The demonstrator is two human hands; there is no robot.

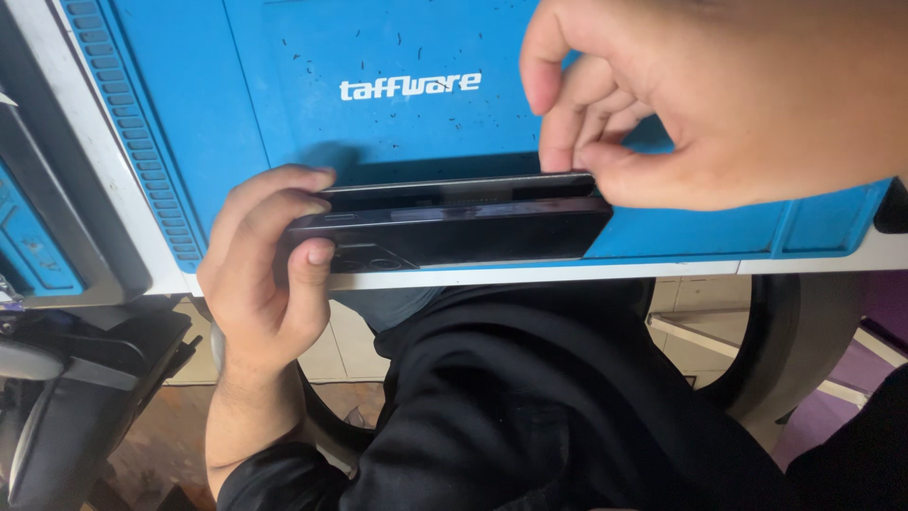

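Blue mat [397, 57], speckled w/ dark bits, covers the table [662, 270] nearly to its white front edge. A black phone [454, 232] sits right at that front edge, held edge-on so one long side faces up; its camera lenses show at the left end, lower corner.

Left hand [265, 274] is wrapped round the phone's left end: fingers curled over the top, thumb pressed on the near face next to the lenses. Firm grip, hand closed on it. Forearm comes up from below the table edge.

Right hand [719, 104] comes in from the upper right, above the mat. Fingers [567, 123] bent down, tips touching the top rim at the phone's right end. Looks like a thin dark panel stands slightly apart from the body along that top edge, w/ the fingertips on it; can't tell whether they're pinching it or just pressing. Hand is half-curled, not flat.

Below the edge: person's lap in black clothing [530, 407], tiled floor beyond. Dark chair parts [66, 397] at lower left. Another blue mat piece in a dark frame [38, 237] at the left edge.
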